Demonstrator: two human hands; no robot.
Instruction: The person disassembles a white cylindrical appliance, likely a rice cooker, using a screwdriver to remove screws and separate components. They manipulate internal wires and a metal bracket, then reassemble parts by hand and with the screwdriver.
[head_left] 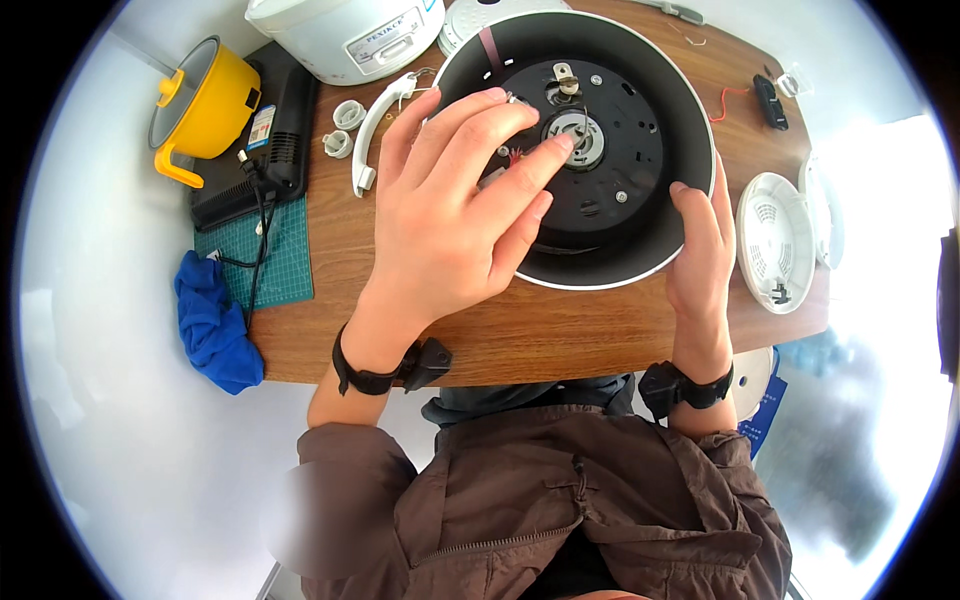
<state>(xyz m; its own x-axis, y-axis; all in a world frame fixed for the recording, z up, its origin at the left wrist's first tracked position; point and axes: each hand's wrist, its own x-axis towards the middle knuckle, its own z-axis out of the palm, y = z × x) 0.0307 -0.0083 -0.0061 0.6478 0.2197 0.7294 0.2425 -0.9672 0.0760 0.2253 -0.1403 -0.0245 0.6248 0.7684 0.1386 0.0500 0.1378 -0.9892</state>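
A round black appliance housing (688, 130) with a white rim sits on the wooden table in front of me, its inside facing up. Set in its floor is a pale round disc (592, 143), with a metal bracket (566, 78) beyond it and screws around. My left hand (445, 205) reaches over the left rim with fingers stretched and apart; the index fingertip is at the disc, though contact cannot be made out. This hand partly hides some red wires (515, 157). At the right rim, my right hand (702, 235) grips the housing wall, thumb inside and fingers outside.
A white rice cooker shell (345, 40) stands behind, left. Beside the housing lie a white handle (368, 140) and white caps (349, 114). Further left are a yellow pot (220, 110), green mat (288, 265) and blue cloth (212, 325). A white oval cover (776, 235) lies right.
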